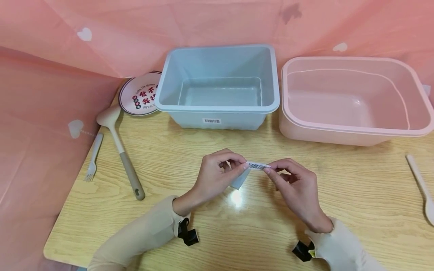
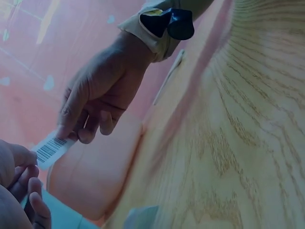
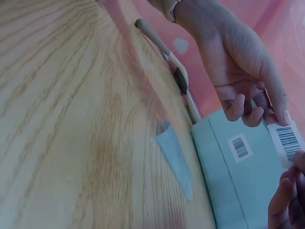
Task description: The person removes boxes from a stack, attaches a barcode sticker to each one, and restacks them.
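Between thumb and fingers, my left hand point(image 1: 217, 174) pinches one end of a small white barcode label point(image 1: 258, 166). The other end is pinched by my right hand point(image 1: 300, 188), so the strip spans the gap, held above the wooden table. Its printed side shows in the left wrist view, where the label point(image 2: 50, 150) slants between the fingertips. A small light-blue curled piece point(image 3: 174, 160) lies on the table beneath; from the head view it is partly covered by the left hand.
A grey-blue bin point(image 1: 217, 118) with its own barcode sticker point(image 1: 211, 121) stands behind the hands, a pink bin point(image 1: 332, 136) to its right. At left are a plate point(image 1: 142, 94), a ladle point(image 1: 127, 165) and a fork point(image 1: 95, 156). A spoon point(image 1: 420, 180) lies at far right.
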Motion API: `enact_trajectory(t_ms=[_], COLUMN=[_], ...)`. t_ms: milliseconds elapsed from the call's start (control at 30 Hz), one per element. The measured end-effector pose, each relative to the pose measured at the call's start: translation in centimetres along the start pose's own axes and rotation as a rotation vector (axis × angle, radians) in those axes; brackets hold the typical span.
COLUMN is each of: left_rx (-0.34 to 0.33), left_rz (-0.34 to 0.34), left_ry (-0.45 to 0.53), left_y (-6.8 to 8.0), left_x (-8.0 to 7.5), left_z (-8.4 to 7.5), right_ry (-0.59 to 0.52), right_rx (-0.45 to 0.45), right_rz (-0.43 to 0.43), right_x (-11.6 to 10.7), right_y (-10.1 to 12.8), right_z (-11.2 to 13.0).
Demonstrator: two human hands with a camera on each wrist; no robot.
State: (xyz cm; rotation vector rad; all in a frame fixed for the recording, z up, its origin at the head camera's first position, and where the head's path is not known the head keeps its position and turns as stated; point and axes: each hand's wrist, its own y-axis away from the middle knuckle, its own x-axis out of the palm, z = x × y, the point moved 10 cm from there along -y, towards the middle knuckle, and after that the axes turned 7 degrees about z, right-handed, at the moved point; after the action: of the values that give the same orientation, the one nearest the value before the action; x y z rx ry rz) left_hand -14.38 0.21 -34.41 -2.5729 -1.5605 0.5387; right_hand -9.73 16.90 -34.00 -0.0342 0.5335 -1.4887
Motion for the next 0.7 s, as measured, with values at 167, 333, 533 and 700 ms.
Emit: enact_trajectory(t_ms=[167,333,533,700], left_rx=[0.002,0.0,0.025,0.025], left_rz=[-0.045,-0.046,-0.045,-0.037], left_ry=[-0.017,-0.041,-0.139,-0.28], left_y=[-0.5,-1.8,-4.2,-6.3], left_x=[0.1,1.2,3.7,6.4], left_z=[0.3,0.6,-0.3,-0.7], right_ry=[0.071,0.209,0.334,0.357], right_rx=[-0.011,-0.025,0.006,0.034], right_rz=[-0.011,-0.069,-0.163,-0.264], right_x=[-0.5,-2.2,-5.5,-8.4], right_y=[0.0,-0.2,0.1,0.6], right_z=[-0.1,-0.2,-0.8,-1.6])
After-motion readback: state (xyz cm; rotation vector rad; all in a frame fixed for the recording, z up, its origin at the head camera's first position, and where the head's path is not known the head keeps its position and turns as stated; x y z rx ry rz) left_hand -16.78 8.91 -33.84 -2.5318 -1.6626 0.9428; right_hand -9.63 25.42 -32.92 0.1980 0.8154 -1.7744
